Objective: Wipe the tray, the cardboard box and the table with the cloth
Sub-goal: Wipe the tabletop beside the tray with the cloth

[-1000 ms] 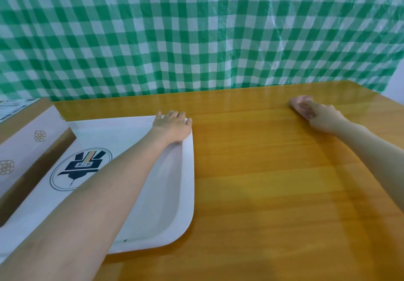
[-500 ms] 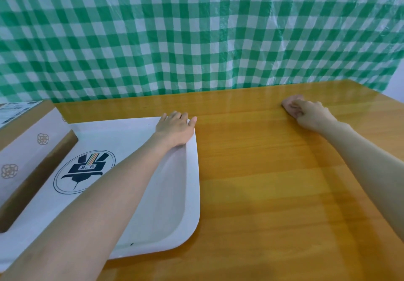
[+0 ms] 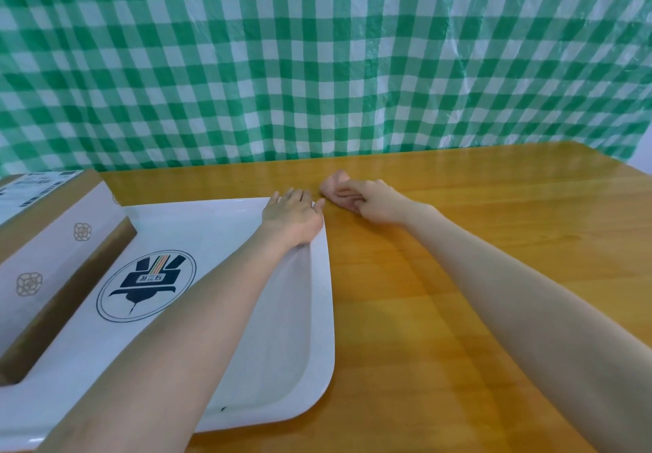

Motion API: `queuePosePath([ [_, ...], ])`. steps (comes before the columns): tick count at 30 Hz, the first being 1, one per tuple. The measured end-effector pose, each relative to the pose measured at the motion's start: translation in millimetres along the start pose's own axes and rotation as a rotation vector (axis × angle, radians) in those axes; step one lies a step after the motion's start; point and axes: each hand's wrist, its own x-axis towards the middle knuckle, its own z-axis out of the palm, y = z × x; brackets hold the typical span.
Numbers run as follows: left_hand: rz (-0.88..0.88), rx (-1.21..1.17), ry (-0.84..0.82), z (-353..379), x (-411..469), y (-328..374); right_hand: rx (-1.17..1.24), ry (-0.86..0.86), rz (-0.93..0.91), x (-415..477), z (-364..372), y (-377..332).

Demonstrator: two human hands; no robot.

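Currently the right hand (image 3: 375,202) grips the pink cloth (image 3: 333,184), fingers curled round it, and holds it against the wooden table (image 3: 476,276) just beyond the far right corner of the tray. The left hand (image 3: 293,216) lies flat on that corner of the white tray (image 3: 282,347), fingers straight and holding nothing. Its forearm crosses the tray diagonally and hides part of the tray floor. A round dark emblem (image 3: 146,285) is printed on the tray. The cardboard box (image 3: 53,234) sits at the tray's left and covers that side; it carries a label on top and flower marks on pale tape. A green-and-white checked sheet (image 3: 317,64) hangs behind the table's far edge.
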Motion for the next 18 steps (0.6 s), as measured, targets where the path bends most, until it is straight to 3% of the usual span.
queuePosePath([
  [3,-0.009,0.002,-0.013,-2.5,-1.1,0.3,0.122,-0.03,-0.078,-22.3,-4.7,-4.1],
  [14,-0.052,0.068,-0.071,-8.5,-4.1,-0.1,0.105,-0.159,-0.221,-113.2,-12.0,-19.9],
  [18,-0.084,0.118,-0.016,-11.4,-14.1,5.9,0.145,-0.187,-0.269,-155.5,-7.8,-22.3],
])
